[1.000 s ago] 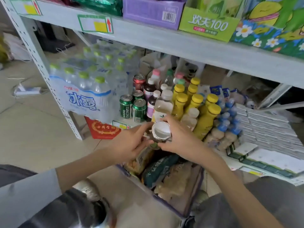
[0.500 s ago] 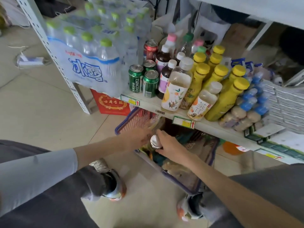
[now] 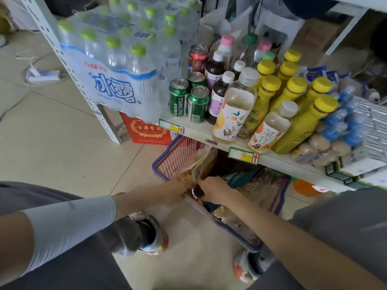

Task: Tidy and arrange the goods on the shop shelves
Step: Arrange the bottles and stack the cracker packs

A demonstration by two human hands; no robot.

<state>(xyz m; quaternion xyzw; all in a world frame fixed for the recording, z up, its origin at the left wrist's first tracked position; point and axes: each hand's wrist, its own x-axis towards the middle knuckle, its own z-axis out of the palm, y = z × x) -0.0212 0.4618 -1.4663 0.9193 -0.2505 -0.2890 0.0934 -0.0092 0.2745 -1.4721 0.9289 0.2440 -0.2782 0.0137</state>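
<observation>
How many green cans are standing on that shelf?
3: the front-left green metal can, the front-right green metal can, and the rear green metal can behind them. More may hide farther back.

I'm getting soft, even daylight; the floor (image 3: 62, 132) washes pale at upper left, and shadow pools under the shelf (image 3: 276, 162). Left hand (image 3: 177, 193), right hand (image 3: 215, 186) and the dark object (image 3: 197, 192) between them smear with motion; edges bow.
</observation>
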